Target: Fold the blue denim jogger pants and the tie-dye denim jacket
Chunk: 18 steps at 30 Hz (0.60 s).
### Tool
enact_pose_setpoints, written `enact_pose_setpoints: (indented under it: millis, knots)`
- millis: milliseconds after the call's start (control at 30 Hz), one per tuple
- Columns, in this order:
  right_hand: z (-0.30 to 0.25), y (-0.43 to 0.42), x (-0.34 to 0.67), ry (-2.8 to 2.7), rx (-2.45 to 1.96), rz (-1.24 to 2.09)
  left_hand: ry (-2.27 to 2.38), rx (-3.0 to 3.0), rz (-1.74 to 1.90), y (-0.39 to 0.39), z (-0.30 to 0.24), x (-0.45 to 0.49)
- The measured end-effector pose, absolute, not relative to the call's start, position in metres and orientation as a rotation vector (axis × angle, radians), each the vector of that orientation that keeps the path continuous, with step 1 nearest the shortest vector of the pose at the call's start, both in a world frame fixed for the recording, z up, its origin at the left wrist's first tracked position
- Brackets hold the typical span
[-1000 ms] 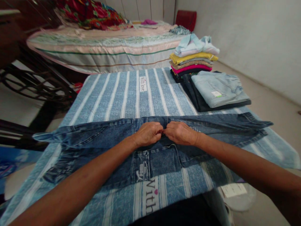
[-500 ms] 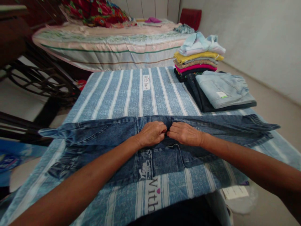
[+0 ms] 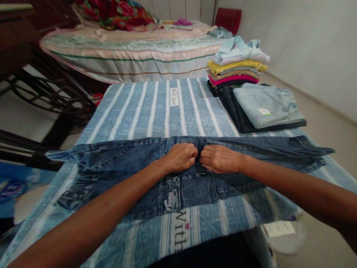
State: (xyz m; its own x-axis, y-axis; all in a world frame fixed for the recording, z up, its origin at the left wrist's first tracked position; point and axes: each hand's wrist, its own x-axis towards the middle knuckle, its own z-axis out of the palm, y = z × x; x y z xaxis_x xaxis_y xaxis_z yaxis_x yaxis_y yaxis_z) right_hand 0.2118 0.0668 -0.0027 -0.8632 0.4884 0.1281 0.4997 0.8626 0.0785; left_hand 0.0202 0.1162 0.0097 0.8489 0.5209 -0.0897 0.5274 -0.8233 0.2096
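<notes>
- Blue packet [image 3: 21, 190], left edge of the frame, lower half.
- Dark stand [image 3: 71, 82] with a spoked wheel, upper left.
- Bed [image 3: 125, 59] with a pale striped cover, across the top; a red flowered cloth [image 3: 119, 15] lies on it, upper left of centre.
- Desk, covered by a blue cloth [image 3: 156, 111] with white stripes and "With love" lettering, middle of the frame.
- Left hand [image 3: 182, 158], centre; grip closed, denim pinched in the fingers.
- Denim trousers [image 3: 196, 190], dark blue, laid sideways over the cloth from lower left to right of centre; printed patch and pocket below the hands.
- Right hand [image 3: 219, 159], just beside the left one, centre; grip closed on the same denim.
- Red case [image 3: 228, 21], upper right of centre, beyond the desk.
- Stack of folded clothes [image 3: 235, 69], upper right; yellow, tan, pink and black layers.
- Pale jeans [image 3: 266, 104], folded, white tag on top, resting on dark folded clothes [image 3: 251, 128], right of centre.
- White paper [image 3: 279, 228], lower right, below desk level.
</notes>
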Motion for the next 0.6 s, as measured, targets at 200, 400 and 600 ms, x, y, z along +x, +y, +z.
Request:
enact_pose_setpoints:
  millis: [200, 400, 600]
  knots:
    - [0.004, 0.069, 0.209, -3.006, -0.794, -0.119, 0.779, 2.811, -0.040, 0.116, 0.009, 0.020]
    - [0.004, 0.067, 0.206, -3.003, -0.846, -0.106, 0.741, 2.758, -0.049, 0.120, 0.012, 0.019]
    - [0.005, 0.069, 0.206, -3.005, -0.831, -0.063, 0.731, 2.576, -0.004, 0.129, 0.008, 0.018]
